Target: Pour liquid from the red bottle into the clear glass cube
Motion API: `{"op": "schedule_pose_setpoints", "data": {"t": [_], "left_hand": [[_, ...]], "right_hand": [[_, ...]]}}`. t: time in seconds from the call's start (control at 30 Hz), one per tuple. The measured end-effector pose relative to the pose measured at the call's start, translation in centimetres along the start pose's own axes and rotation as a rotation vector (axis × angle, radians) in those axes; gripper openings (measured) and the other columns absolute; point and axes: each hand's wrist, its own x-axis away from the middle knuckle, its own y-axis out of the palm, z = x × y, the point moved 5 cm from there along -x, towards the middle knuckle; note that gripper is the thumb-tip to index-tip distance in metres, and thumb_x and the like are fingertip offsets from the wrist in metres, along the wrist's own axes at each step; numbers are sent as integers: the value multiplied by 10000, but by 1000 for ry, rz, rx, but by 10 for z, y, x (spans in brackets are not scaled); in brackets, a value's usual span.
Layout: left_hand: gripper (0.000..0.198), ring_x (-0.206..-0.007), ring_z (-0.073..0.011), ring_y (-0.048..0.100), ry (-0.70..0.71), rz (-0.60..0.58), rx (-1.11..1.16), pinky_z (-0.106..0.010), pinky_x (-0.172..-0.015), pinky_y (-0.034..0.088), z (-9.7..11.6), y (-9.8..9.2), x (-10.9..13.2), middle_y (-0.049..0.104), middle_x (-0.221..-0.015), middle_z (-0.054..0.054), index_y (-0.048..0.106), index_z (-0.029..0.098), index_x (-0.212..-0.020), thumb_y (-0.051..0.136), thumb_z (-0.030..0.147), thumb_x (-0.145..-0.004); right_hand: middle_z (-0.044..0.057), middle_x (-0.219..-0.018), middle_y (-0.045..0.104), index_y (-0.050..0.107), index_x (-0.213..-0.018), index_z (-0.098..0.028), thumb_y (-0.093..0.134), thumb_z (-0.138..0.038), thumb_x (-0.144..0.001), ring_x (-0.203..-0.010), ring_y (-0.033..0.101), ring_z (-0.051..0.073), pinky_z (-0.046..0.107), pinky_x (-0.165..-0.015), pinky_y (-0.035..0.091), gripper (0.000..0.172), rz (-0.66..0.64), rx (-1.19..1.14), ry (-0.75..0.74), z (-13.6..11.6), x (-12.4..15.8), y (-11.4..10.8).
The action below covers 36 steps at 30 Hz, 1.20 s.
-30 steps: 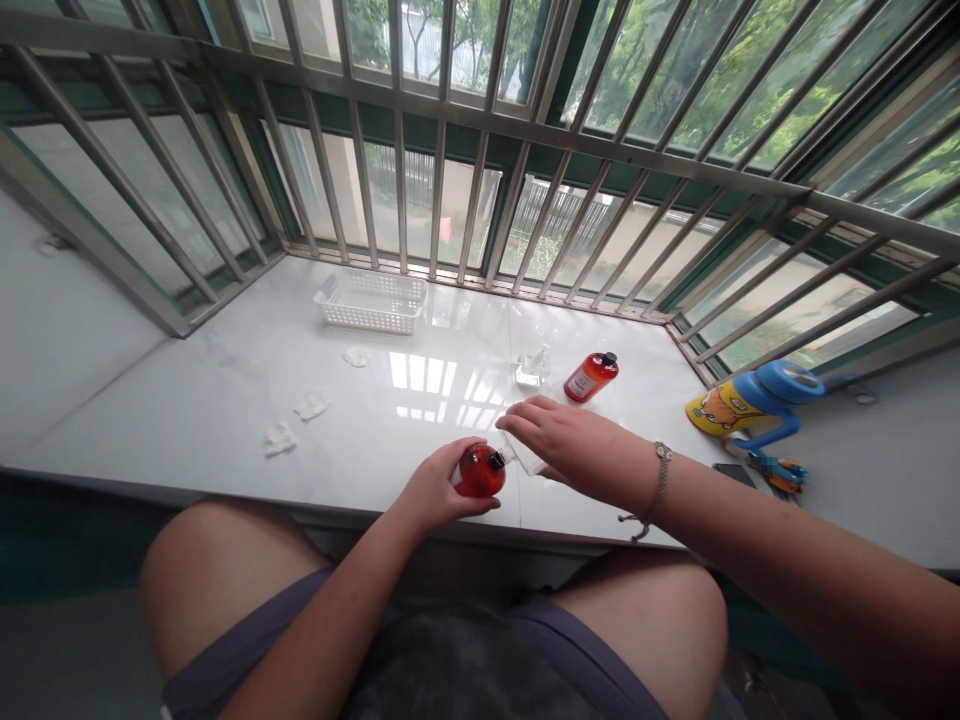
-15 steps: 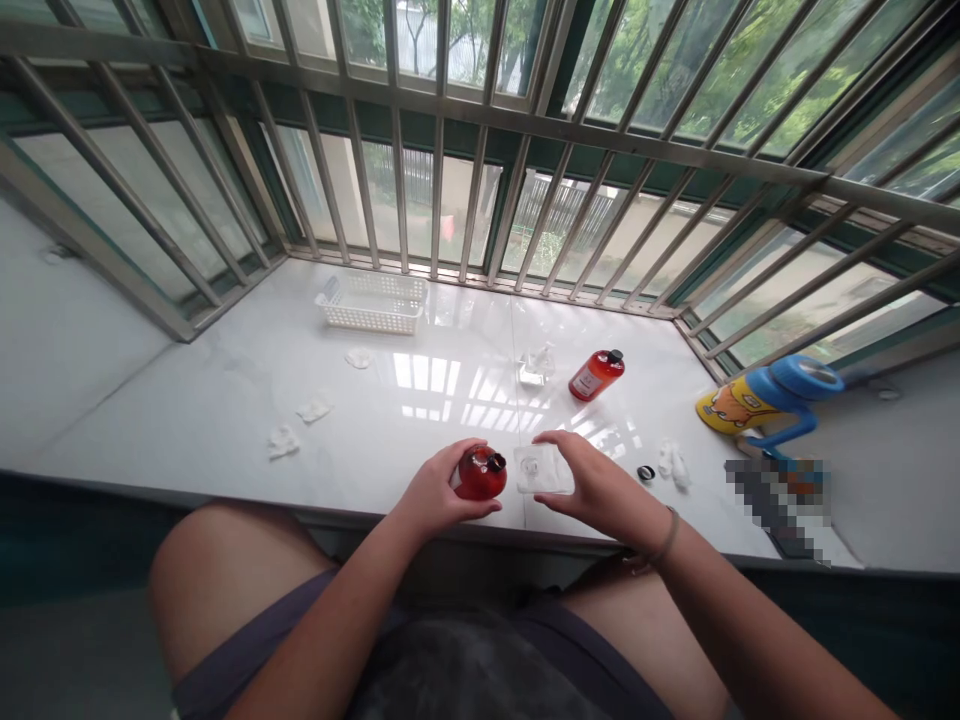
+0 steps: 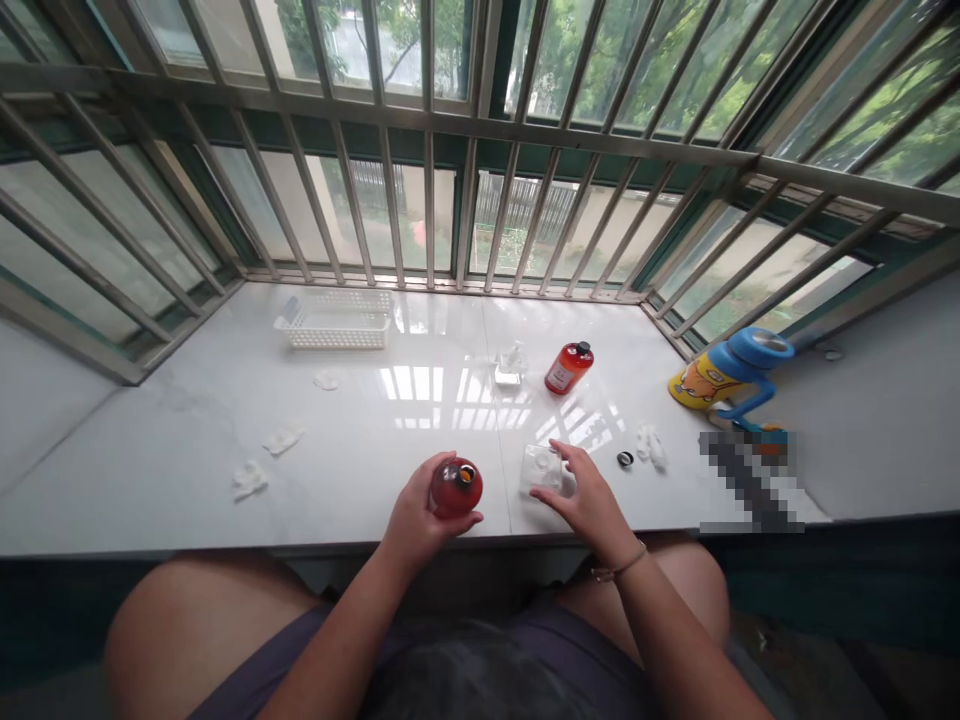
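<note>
Where barred windows (image 3: 570, 138) edge the white counter (image 3: 172, 470), the left hand (image 3: 416, 512) clasps a red bottle (image 3: 451, 490), the right (image 3: 589, 502) a clear container (image 3: 540, 468).

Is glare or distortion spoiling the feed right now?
Head view: window reflections glare off the white countertop; head view: the clear container at the right hand blends into it; head view: edges look stretched, and a pixelated patch beside the blue-and-yellow flask hides detail.

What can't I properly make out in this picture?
All in the head view:
Part of the open red bottle: covered by the left hand.
Writing on the capped red bottle: too small.
Dark shape at right: blurred by pixel blocks.
Rest of the right arm: cut off by the bottom edge.
</note>
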Motion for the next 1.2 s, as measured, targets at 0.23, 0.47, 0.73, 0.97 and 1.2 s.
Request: {"op": "schedule_pose_setpoints", "data": {"t": [0.23,0.47,0.73,0.97,1.2], "left_hand": [[811,-1316,-328,692,-9,12,-31,-499,-1156,553,-3,5,-3,686,-1454,-101,574,295,-1420,971,449,-729],[814,-1304,-311,699,-66,13,-62,-471,-1126,556,-9,2,-3,669,-1467,-90,516,310,-1424,952,463,-754],[807,-1274,-301,715,-69,22,-62,-453,-1100,570,-6,2,-3,678,-1461,-84,518,311,-1420,947,455,-751],[794,-1236,-297,722,-74,4,-52,-478,-1097,568,-3,3,-3,688,-1426,-89,503,308,-1431,928,446,-775],[923,-1435,-371,595,11,-2,-157,-583,-1210,490,-2,-1,-2,569,-1565,-151,435,302,-1523,935,532,-782]], "right_hand": [[178,-1523,566,405,-1614,-219,779,-622,-920,-1428,542,383,634,-1195,479,885,44,126,-35,10,11,-10],[198,-1385,648,576,-1450,-158,394,-402,-1117,-1334,582,355,602,-1174,452,451,276,348,-18,45,21,-58],[248,-1301,670,654,-1323,-109,529,-459,-989,-1266,587,409,583,-1124,462,500,278,568,269,106,24,-74],[201,-1169,723,704,-1209,-150,528,-442,-956,-1106,652,367,553,-1057,517,425,282,466,287,105,9,-71],[124,-1123,717,717,-1215,-183,569,-410,-971,-894,699,256,452,-904,610,365,232,298,158,52,0,-74]]}}
